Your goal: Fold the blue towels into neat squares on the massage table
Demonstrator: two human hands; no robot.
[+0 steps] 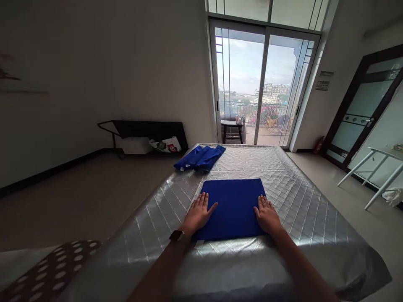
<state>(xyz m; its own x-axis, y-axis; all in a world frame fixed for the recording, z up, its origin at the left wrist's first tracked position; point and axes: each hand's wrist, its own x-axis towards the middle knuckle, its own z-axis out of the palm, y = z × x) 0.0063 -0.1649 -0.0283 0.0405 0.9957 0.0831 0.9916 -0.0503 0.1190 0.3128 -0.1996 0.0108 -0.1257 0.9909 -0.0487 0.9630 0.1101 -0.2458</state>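
Observation:
A flat blue cloth (234,209), roughly rectangular, lies on a silver quilted cover (292,197). My left hand (200,213) rests open on its left edge, palm down with the thumb spread inward; a dark watch is on that wrist. On the opposite edge lies my right hand (267,214), also open and flat, its fingers pointing away from me. A small white tag (199,243) sticks out at the cloth's near left corner. Farther off, several rolled or folded blue cloths (201,158) lie together at the far left of the cover.
Left on the floor is a dark-framed piece (151,130) with a white box (135,145) and a printed bag (168,144). A brown polka-dot fabric (53,268) is at the lower left. A white-legged table (378,167) stands right. Sliding glass doors (264,84) are ahead.

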